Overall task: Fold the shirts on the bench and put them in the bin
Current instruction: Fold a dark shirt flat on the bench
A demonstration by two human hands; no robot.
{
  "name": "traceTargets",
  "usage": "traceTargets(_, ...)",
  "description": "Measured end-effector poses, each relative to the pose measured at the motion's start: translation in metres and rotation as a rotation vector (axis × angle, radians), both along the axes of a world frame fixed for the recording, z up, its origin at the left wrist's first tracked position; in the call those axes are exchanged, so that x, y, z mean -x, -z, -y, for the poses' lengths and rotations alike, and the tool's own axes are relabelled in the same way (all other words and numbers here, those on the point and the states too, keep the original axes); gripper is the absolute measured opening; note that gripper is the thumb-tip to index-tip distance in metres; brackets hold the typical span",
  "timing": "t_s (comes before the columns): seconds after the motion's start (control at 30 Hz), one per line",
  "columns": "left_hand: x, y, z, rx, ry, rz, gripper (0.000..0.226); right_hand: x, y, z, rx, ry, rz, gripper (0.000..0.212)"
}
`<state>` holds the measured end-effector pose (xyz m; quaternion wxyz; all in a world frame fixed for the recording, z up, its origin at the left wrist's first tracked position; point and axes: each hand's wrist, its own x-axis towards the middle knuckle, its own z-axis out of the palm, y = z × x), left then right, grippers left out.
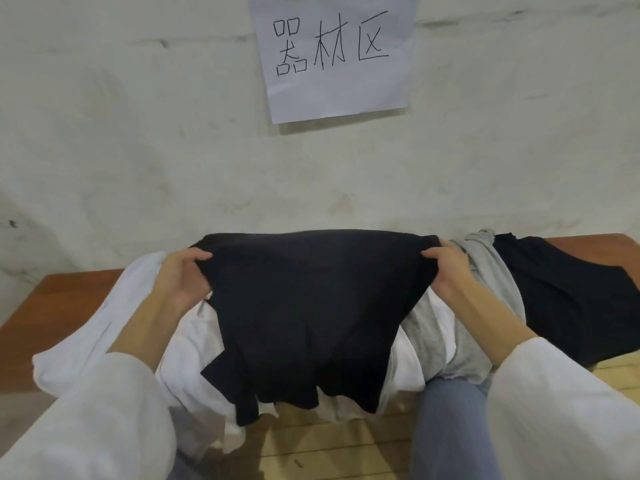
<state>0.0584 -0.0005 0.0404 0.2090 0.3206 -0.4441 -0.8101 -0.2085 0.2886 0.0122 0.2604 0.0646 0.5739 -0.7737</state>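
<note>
Left hand (pixel 180 275), right hand (pixel 446 268) grip dark shirt (pixel 311 313), covering white shirt (pixel 104 323); grey shirt (pixel 485 271) beside.

1 head-worn wide-angle view, facing forward and down, close over the bench (pixel 69 289), wall (pixel 138 133) behind

A black fabric shirt (pixel 311 306) hangs spread at centre frame, its top corners pinched by the left hand (pixel 183 275) and right hand (pixel 446 268). On the reddish-brown wooden counter (pixel 52 299) lie a crumpled white shirt (pixel 86 341) at left, a bunched grey shirt (pixel 485 271) right of centre and a second black shirt (pixel 561 299) at far right.
</note>
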Motion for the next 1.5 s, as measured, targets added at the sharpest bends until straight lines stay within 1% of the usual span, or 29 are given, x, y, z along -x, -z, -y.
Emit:
traceTargets(0.07, -0.004, 0.005, 0.010, 0.250, 0.020, 0.250, 0.037, 0.008, 0.001, -0.005, -0.126, 0.056, -0.127, 0.067)
traceTargets(0.13, -0.006, 0.008, 0.013, 0.529, 0.013, 0.549, 0.050, 0.010, -0.001, -0.010, -0.231, 0.062, -0.274, 0.066)
traceTargets(0.17, -0.006, 0.007, 0.012, 0.627, 0.004, 0.647, 0.054, 0.009, -0.005, -0.012, -0.278, 0.055, -0.358, 0.062)
traceTargets(0.23, -0.005, 0.002, 0.006, 0.742, -0.048, 0.728, 0.056, 0.008, -0.015, -0.014, -0.352, 0.064, -0.538, 0.055)
traceTargets(0.3, -0.002, -0.003, 0.006, 0.798, -0.137, 0.753, 0.057, 0.010, -0.029, -0.017, -0.430, 0.097, -0.718, 0.048)
traceTargets(0.33, -0.002, -0.005, 0.007, 0.769, -0.168, 0.714, 0.055, 0.012, -0.037, -0.019, -0.470, 0.109, -0.796, 0.046)
traceTargets(0.37, -0.001, -0.008, 0.008, 0.686, -0.182, 0.609, 0.049, 0.015, -0.044, -0.022, -0.500, 0.109, -0.853, 0.044)
traceTargets(0.47, 0.000, -0.023, 0.009, 0.334, -0.185, 0.190, 0.009, 0.023, -0.069, -0.027, -0.523, 0.102, -0.944, 0.042)
traceTargets(0.5, 0.000, -0.028, 0.010, 0.277, -0.182, 0.089, 0.006, 0.025, -0.077, -0.028, -0.507, 0.092, -0.963, 0.045)
traceTargets(0.53, -0.001, -0.034, 0.011, 0.243, -0.167, 0.009, 0.011, 0.026, -0.084, -0.028, -0.496, 0.066, -0.976, 0.051)
traceTargets(0.57, 0.000, -0.039, 0.013, 0.237, -0.138, -0.047, 0.016, 0.026, -0.090, -0.029, -0.501, 0.024, -0.983, 0.060)
traceTargets(0.6, 0.001, -0.043, 0.014, 0.276, -0.099, -0.052, 0.022, 0.025, -0.093, -0.028, -0.534, -0.022, -0.993, 0.068)
traceTargets(0.63, 0.002, -0.045, 0.014, 0.373, -0.058, 0.011, 0.030, 0.023, -0.092, -0.027, -0.594, -0.060, -1.012, 0.072)
traceTargets(0.67, 0.004, -0.045, 0.013, 0.546, -0.014, 0.154, 0.038, 0.021, -0.089, -0.026, -0.663, -0.077, -1.042, 0.072)
traceTargets(0.7, 0.007, -0.044, 0.012, 0.792, 0.018, 0.364, 0.042, 0.020, -0.083, -0.026, -0.724, -0.066, -1.073, 0.068)
traceTargets(0.73, 0.009, -0.042, 0.011, 1.065, 0.042, 0.582, 0.041, 0.020, -0.076, -0.027, -0.766, -0.038, -1.095, 0.060)
traceTargets(0.77, 0.010, -0.040, 0.009, 1.305, 0.041, 0.738, 0.035, 0.021, -0.069, -0.029, -0.793, -0.010, -1.110, 0.049)
traceTargets(0.8, 0.010, -0.039, 0.008, 1.442, 0.009, 0.806, 0.028, 0.023, -0.063, -0.031, -0.818, 0.013, -1.114, 0.036)
traceTargets(0.83, 0.010, -0.039, 0.007, 1.478, -0.039, 0.819, 0.022, 0.026, -0.057, -0.034, -0.841, 0.034, -1.109, 0.026)
traceTargets(0.9, 0.011, -0.039, 0.007, 1.465, -0.114, 0.815, 0.017, 0.029, -0.051, -0.038, -0.886, 0.078, -1.097, 0.021)
traceTargets(1.0, 0.015, -0.041, 0.006, 1.520, -0.120, 0.995, 0.021, 0.032, -0.052, -0.042, -0.973, 0.112, -1.096, 0.030)
traceTargets(1.03, 0.018, -0.043, 0.006, 1.480, -0.086, 1.046, 0.028, 0.033, -0.055, -0.042, -0.972, 0.111, -1.074, 0.032)
traceTargets(1.07, 0.022, -0.045, 0.007, 1.390, -0.055, 1.046, 0.035, 0.034, -0.058, -0.041, -0.952, 0.107, -1.042, 0.033)
traceTargets(1.13, 0.033, -0.049, 0.011, 1.081, -0.050, 0.908, 0.035, 0.037, -0.066, -0.034, -0.903, 0.071, -0.997, 0.031)
traceTargets(1.2, 0.046, -0.058, 0.015, 0.780, -0.126, 0.702, 0.025, 0.044, -0.075, -0.023, -0.796, 0.028, -0.942, 0.025)
traceTargets(1.27, 0.059, -0.074, 0.017, 0.606, -0.170, 0.506, 0.017, 0.057, -0.089, -0.011, -0.629, 0.044, -0.871, 0.021)
traceTargets(1.33, 0.070, -0.096, 0.018, 0.547, -0.211, 0.324, 0.013, 0.066, -0.110, -0.002, -0.505, 0.088, -0.880, 0.022)
traceTargets(1.37, 0.072, -0.106, 0.018, 0.559, -0.240, 0.260, 0.013, 0.068, -0.121, 0.000, -0.456, 0.108, -0.893, 0.022)
traceTargets(1.5, 0.064, -0.123, 0.013, 0.698, -0.371, 0.173, 0.015, 0.059, -0.148, -0.004, -0.278, 0.170, -0.878, 0.017)
